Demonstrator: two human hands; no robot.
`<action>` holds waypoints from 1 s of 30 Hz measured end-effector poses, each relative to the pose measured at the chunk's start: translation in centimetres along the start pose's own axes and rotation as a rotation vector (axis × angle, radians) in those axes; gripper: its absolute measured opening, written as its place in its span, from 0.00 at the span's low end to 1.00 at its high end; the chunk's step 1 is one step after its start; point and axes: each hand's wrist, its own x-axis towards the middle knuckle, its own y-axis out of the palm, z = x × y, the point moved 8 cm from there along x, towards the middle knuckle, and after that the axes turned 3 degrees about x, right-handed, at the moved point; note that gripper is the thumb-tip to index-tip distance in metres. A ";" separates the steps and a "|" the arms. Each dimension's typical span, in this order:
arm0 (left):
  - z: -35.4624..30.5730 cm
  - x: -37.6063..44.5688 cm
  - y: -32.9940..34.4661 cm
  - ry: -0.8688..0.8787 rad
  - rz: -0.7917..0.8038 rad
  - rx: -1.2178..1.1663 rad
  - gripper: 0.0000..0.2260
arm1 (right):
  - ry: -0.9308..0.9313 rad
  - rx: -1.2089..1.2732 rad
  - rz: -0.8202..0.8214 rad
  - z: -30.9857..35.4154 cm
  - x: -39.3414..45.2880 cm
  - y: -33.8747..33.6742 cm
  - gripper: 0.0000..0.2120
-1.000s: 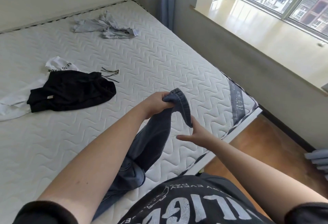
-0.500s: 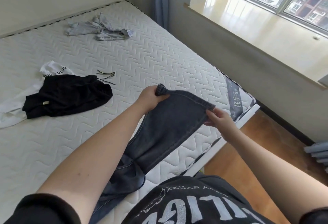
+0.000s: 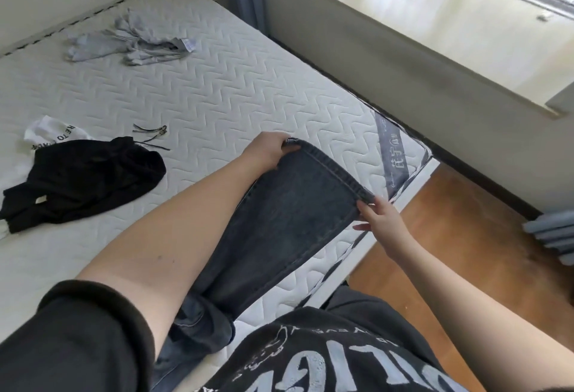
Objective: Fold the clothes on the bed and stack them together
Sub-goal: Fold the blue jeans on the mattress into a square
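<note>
Both hands pinch the hem of dark jeans: left hand at one corner, right hand at the other, above the bed.

On the bed are four garments: one jeans, one black, one white, one grey.

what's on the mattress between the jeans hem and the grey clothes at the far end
Nothing. In the head view, only bare quilted mattress lies between the jeans hem and the grey garment. The black garment and its drawstrings sit off to the left.
</note>
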 end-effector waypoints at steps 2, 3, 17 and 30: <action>0.0 2.0 1.5 -0.015 0.039 0.006 0.13 | 0.043 -0.002 0.017 -0.7 1.5 -0.9 0.08; 0.2 2.9 2.3 -0.021 0.064 0.027 0.13 | 0.067 -0.009 0.028 -1.1 2.1 -1.3 0.07; 5.1 15.4 12.2 -0.173 0.166 0.126 0.05 | 0.337 -0.182 -0.029 -9.9 12.5 -6.0 0.06; 10.5 25.7 21.5 -0.338 0.186 0.092 0.10 | 0.570 -0.117 0.010 -18.1 22.6 -7.6 0.03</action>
